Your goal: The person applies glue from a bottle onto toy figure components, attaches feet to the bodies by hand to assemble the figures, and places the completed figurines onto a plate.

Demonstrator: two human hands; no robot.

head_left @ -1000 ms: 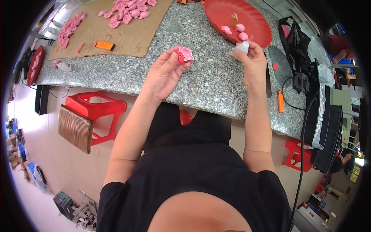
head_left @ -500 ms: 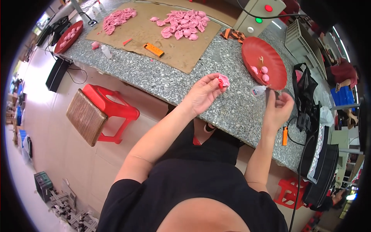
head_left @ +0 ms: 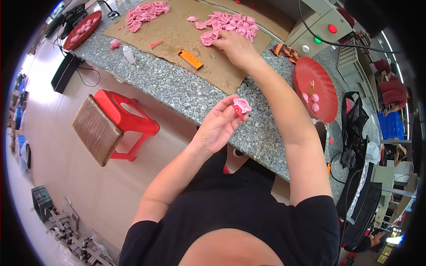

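Observation:
My left hand (head_left: 217, 126) is closed above the granite table's near edge, pinching a small pink hollow shell (head_left: 242, 105) with a red part at its lower side. The shell's open, cupped side faces up. Farther off, my right hand (head_left: 237, 48) reaches over the brown board to the near left edge of a heap of pink shell pieces (head_left: 235, 23). Thumb and fingertips close on one pink shell piece (head_left: 208, 38) there. Part of the fingers' grip is hidden by the hand.
An orange box-cutter-like bar (head_left: 191, 59) and a second pink heap (head_left: 144, 15) lie on the board (head_left: 224, 80). At right stands a red fluted tray (head_left: 326, 91) with pink balls. A clear small bottle (head_left: 129, 54) is left. Beside the table is a red stool (head_left: 142, 126).
My right hand has gone from beside the red tray, up and left, to the pink heap. The left hand, still holding its shell, has come slightly left and nearer. The view has shifted.

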